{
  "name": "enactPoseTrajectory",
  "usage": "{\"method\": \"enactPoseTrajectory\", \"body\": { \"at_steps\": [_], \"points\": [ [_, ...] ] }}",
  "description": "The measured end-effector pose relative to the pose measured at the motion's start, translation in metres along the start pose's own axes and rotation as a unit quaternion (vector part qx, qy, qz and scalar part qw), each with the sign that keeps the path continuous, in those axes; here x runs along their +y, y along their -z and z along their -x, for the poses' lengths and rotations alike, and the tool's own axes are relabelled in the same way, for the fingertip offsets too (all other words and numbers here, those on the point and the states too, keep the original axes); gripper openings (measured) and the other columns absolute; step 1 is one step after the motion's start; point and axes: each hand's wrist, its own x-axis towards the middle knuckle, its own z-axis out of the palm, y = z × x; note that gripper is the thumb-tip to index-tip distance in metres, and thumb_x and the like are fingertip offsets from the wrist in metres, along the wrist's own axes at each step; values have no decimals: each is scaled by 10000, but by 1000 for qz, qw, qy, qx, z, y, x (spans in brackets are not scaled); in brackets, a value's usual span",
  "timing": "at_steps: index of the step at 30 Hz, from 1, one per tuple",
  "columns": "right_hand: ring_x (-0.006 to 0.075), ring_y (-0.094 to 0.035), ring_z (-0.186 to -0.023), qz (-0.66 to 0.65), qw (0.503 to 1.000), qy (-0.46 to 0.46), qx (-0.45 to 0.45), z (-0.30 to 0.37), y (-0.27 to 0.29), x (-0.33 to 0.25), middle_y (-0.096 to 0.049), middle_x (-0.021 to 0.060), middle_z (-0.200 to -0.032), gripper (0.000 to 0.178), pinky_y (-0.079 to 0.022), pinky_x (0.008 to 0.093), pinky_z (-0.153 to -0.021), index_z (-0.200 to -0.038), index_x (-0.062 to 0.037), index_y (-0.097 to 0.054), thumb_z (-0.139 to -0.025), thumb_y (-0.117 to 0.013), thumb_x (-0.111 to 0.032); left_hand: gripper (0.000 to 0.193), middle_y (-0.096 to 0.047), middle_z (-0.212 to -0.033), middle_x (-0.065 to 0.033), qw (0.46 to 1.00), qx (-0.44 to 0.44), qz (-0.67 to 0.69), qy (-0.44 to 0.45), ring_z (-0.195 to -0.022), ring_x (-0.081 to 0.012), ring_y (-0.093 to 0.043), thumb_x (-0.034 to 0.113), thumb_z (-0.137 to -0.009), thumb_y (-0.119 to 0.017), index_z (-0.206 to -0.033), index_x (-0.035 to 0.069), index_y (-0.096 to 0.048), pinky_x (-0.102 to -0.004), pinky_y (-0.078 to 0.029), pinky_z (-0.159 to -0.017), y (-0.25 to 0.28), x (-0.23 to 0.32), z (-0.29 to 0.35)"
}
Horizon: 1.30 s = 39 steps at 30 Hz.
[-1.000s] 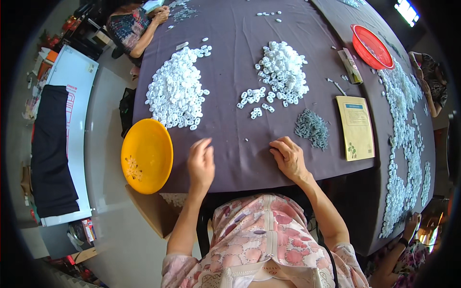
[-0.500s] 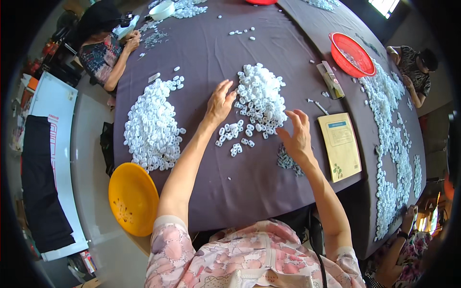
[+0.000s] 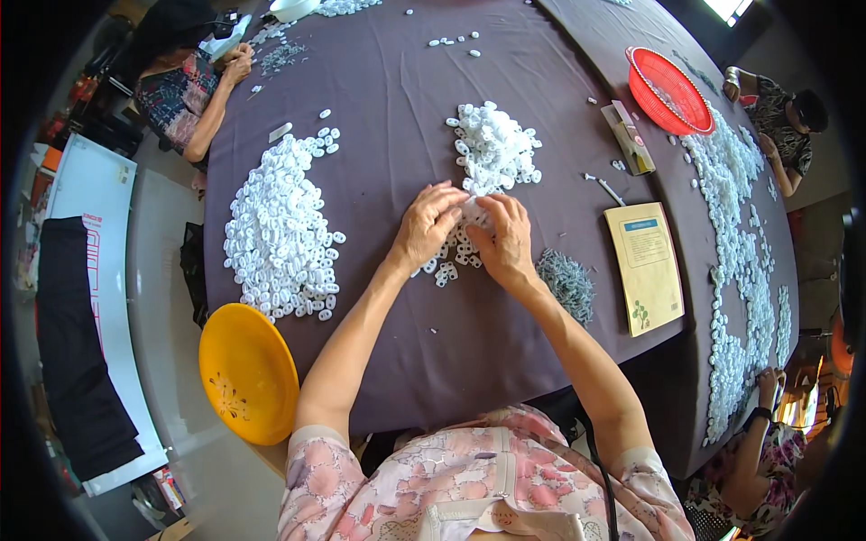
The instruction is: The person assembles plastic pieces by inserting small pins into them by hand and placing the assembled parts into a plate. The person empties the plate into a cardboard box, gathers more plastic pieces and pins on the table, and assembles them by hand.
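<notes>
Small white oval plastic pieces with two holes form a pile (image 3: 498, 149) on the dark cloth in front of me. At its near side my left hand (image 3: 426, 227) and my right hand (image 3: 507, 239) come together, fingers bent inward and fingertips almost meeting. White pieces (image 3: 472, 215) show between the fingertips; how many each hand pinches is hidden. A few loose pieces (image 3: 446, 273) lie just below my hands. Beside my right wrist sits a heap of small grey-green parts (image 3: 566, 287). A larger heap of white pieces (image 3: 278, 234) lies to the left of my left forearm.
A yellow bowl (image 3: 257, 361) stands at the near left table edge. On the right lie a tan booklet (image 3: 645, 270), a small box (image 3: 629, 135) and a red basket (image 3: 645, 86). More white pieces (image 3: 735, 243) cover the right table. Other people work at the left, right and lower right.
My hands have moved inward from either side of the middle pile and now meet at its near side. My right arm has uncovered more of the grey-green heap.
</notes>
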Motion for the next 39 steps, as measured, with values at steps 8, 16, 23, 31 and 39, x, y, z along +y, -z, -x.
{"method": "enactPoseTrajectory", "body": {
  "at_steps": [8,16,23,31,39],
  "points": [
    [327,-440,-1096,-18,996,48,-79,42,13,-35,-500,128,-1099,368,-344,429,-915,-1005,-48,-540,-650,-639,-56,224,-598,-1057,-134,998,42,47,18,-1077,-287,-521,2,-802,-518,-1012,-5,-595,-377,-390,-944,-3,47,59],
    [332,-436,-1117,-96,976,85,-177,72,50,-51,-460,153,-1172,396,-363,420,-910,-1033,-66,-549,-659,-674,-43,324,-583,-1104,-117,998,45,37,39,-1108,-274,-510,-103,-754,-414,-1009,-19,-595,-352,-403,-940,-5,61,89],
    [346,-500,-1036,-163,970,62,-168,72,56,-36,-466,180,-1169,313,-430,389,-872,-1048,-47,-560,-740,-605,-15,336,-555,-1170,-123,993,6,81,83,-1142,-228,-492,-84,-769,-396,-1043,-28,-583,-309,-382,-953,-1,74,86],
    [339,-467,-1080,-5,991,77,-105,-1,34,-6,-509,145,-1147,332,-390,425,-891,-1065,-51,-567,-745,-626,-119,264,-575,-1127,-124,991,102,12,84,-1096,-233,-521,-39,-785,-468,-1019,-33,-588,-315,-399,-929,11,91,100],
    [298,-432,-1129,66,977,115,-169,1,6,-14,-508,124,-1152,303,-353,427,-938,-988,-44,-625,-725,-648,-194,234,-545,-1154,-149,991,75,-89,58,-1148,-338,-466,5,-754,-569,-986,-4,-593,-400,-377,-956,-1,109,150]
  ]
}}
